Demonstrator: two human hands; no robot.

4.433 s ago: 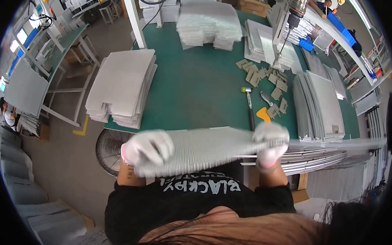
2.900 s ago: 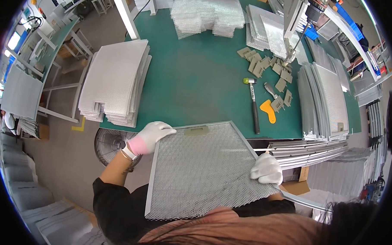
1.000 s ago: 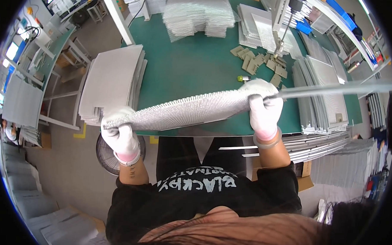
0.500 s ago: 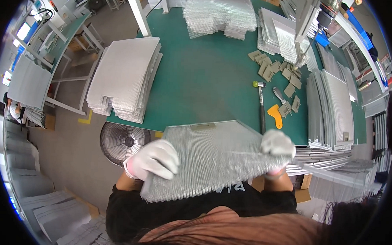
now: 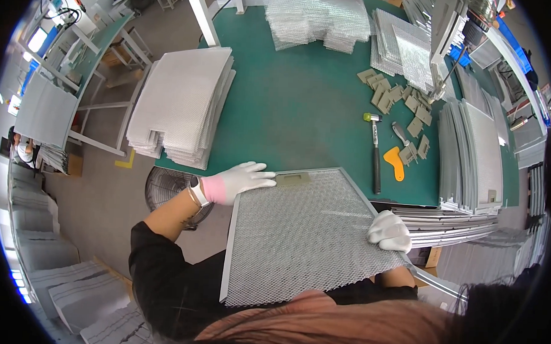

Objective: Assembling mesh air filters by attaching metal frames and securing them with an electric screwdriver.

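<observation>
A grey metal mesh filter panel [image 5: 303,240] slants from the table's front edge toward my body, with thin metal frame strips along its sides. An olive-grey plate [image 5: 293,180] sits in its far edge. My left hand [image 5: 242,180], in a white glove with a pink cuff, lies with fingers stretched over the panel's far left corner, fingertips beside that plate. My gloved right hand [image 5: 389,231] is closed round the panel's right edge. Below it, a frame strip [image 5: 438,281] stands away from the mesh toward the lower right. The panel's nearest part is hidden by my head.
On the green table [image 5: 290,106] lie a hammer [image 5: 375,151], an orange scraper [image 5: 394,163], a grey-handled tool [image 5: 400,134] and several olive-grey plates [image 5: 384,97]. Mesh sheets [image 5: 181,102] are stacked at left, framed panels [image 5: 476,155] at right. A floor fan [image 5: 165,189] stands below the table's left front.
My left hand has moved from the panel's left side up to its far left corner and its fingers have straightened. The panel now shows more of its face; my right hand sits slightly lower.
</observation>
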